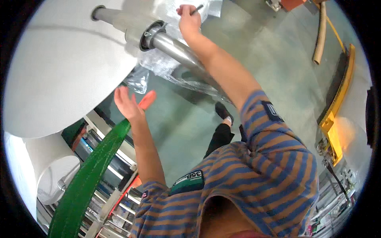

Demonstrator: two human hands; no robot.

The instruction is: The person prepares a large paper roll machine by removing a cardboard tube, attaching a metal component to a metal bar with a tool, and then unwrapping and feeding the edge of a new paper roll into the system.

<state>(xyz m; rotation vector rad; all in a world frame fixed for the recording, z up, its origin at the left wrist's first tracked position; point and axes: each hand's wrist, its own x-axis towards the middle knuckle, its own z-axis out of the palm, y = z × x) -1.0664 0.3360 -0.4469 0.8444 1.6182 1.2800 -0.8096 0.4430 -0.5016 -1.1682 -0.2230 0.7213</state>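
Observation:
A big white roll [75, 75] fills the upper left, with a steel shaft [178, 51] and a round dark collar [152, 35] jutting from it. My left hand [129, 105] is just off the roll's lower edge, palm bare and fingers spread. A wide green strap [91, 170] runs from the lower left up to my left wrist; whether it touches the wrist, I cannot tell. Beyond the shaft, my right hand [188, 22] is closed around a thin dark tool [197, 9] whose exact kind does not show. Clear plastic wrap [174, 73] hangs beneath the shaft.
Below the roll on the left stands a machine frame [115, 154] with light bars. A yellow metal beam [341, 95] lies along the right side, near a brown cardboard tube [320, 35]. Green floor [262, 51] stretches between. My dark shoe [224, 112] shows near the middle.

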